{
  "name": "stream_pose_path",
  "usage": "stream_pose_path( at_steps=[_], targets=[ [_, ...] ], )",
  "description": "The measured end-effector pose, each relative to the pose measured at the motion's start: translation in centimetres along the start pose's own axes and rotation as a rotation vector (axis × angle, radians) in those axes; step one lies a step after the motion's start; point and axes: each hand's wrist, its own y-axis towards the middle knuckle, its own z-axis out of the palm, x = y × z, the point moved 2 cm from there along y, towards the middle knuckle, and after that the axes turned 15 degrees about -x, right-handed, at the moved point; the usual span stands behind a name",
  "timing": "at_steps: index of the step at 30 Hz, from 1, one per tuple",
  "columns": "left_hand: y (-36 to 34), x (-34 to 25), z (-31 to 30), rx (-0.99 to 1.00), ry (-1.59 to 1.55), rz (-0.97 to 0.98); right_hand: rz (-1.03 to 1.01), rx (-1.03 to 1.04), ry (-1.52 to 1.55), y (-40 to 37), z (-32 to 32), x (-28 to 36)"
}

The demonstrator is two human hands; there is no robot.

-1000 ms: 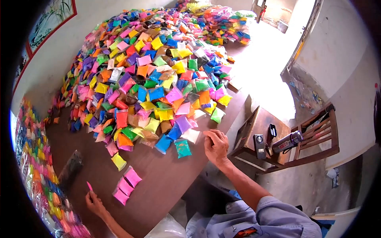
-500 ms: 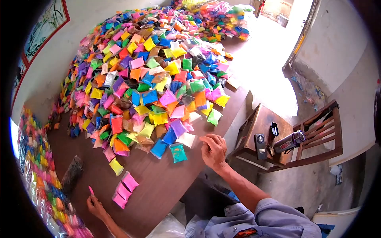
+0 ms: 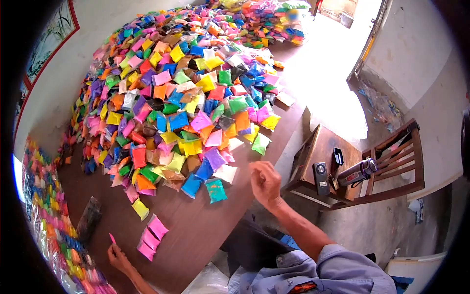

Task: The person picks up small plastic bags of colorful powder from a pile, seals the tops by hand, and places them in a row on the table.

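A pink slip (image 3: 112, 238) is pinched in the left hand (image 3: 117, 257). The right hand (image 3: 266, 182), half curled with nothing seen held, is nearer the teal packet (image 3: 215, 190), which lies just to its left.

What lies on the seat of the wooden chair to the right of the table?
On the wooden chair seat lie a metal flask, a dark handheld device and a small black object. The flask hides the seat beneath it.
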Motion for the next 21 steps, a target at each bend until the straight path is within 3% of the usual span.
stream_pose_path(
  at_steps=[1,3,5,7,11,18,20,21],
  targets=[
    [0.0,0.1,0.0,-0.019,0.015,0.013,0.000,0.002,-0.002,0.9,0.0,-0.5],
    [0.1,0.4,0.0,-0.035,0.032,0.024,0.225,-0.152,-0.098,3.9,0.0,-2.5],
    [0.3,0.7,-0.2,-0.020,0.032,0.021,0.310,-0.173,-0.205,8.6,0.6,-4.7],
    [0.3,0.4,0.0,-0.024,0.033,0.007,0.277,-0.123,-0.455,12.2,1.3,-6.6],
    [0.2,0.2,0.0,-0.040,0.066,0.024,0.294,0.029,-0.648,16.3,2.9,-7.5],
    [0.3,0.4,-0.3,-0.027,0.085,0.064,0.120,0.002,-0.511,16.9,3.6,-9.6],
    [0.2,0.1,-0.2,-0.028,0.097,0.073,0.340,-0.096,-0.103,16.9,3.1,-9.9],
    [0.3,0.1,-0.2,-0.027,0.095,0.074,0.369,-0.099,-0.094,17.1,2.6,-9.9]
  ],
)
